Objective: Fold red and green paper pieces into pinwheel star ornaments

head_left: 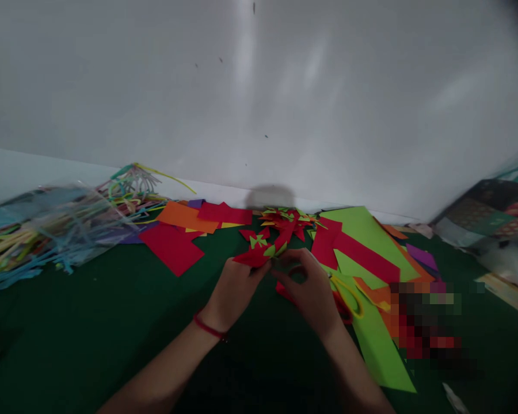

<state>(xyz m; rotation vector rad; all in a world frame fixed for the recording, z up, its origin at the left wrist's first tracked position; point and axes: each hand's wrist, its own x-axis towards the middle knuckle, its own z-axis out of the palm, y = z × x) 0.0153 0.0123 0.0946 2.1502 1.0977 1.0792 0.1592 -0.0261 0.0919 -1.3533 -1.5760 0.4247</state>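
My left hand [235,287], with a red cord at its wrist, pinches a red and green cut-out [251,258] of felt or paper. The fingers of my right hand [315,287] are curled, thumb and fingertips meeting the green end of the same piece. Just beyond lies a small red piece with a green cross-like shape [258,240] on it. Farther back is a heap of red and green pointed cut-outs [287,218]. Scissors with a yellow handle [351,299] lie beside my right hand, partly hidden by it.
Red sheets [172,247] and orange sheets [179,215] lie at left, beside a clear bag of colourful pipe cleaners [82,224]. Green sheets [356,230] and red strips [366,256] spread at right. A pale wall [259,103] borders the dark green tabletop [112,322]. One patch at right is pixelated.
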